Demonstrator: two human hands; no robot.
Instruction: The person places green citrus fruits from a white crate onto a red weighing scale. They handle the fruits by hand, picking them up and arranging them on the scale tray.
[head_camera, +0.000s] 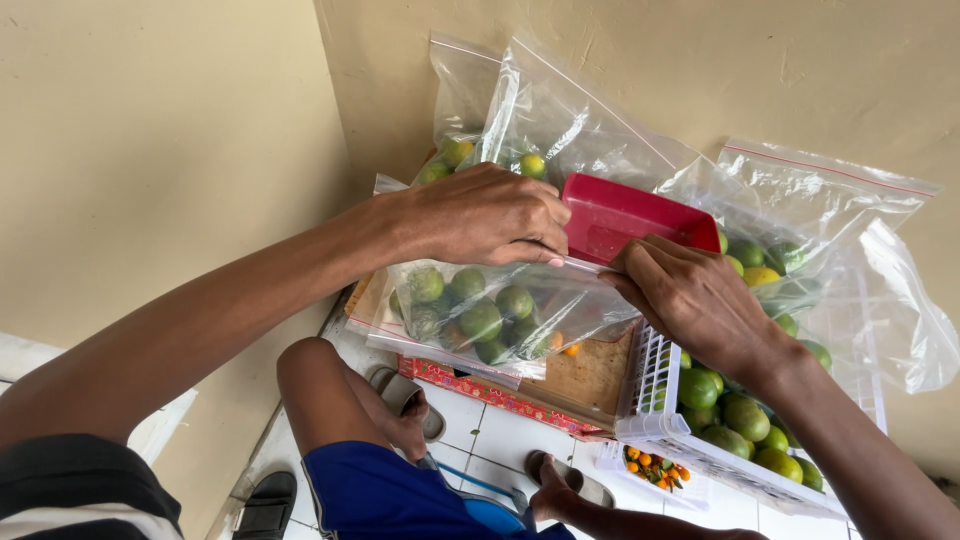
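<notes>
We held a clear zip bag between our hands, over a wooden board that lay on a red patterned cloth. The bag was filled with small green limes, and one orange fruit showed near its lower right corner. Behind it, more clear zip bags leaned against the beige wall, some with a few limes at the bottom; another large bag lay over the right side. A white slatted plastic basket stood to the right, holding larger green limes, some turning yellow. A red plastic scoop sat just behind the bag's mouth, between our hands. Below the basket, a small clear tub held tiny orange and green fruits.

Our left hand was curled closed, fingers and thumb pressed together on the bag's top edge, pinching the seal. Our right hand was likewise closed on the same edge, thumb and forefinger pinching the strip, touching the scoop's rim. Both hands were close together along the seal.
</notes>
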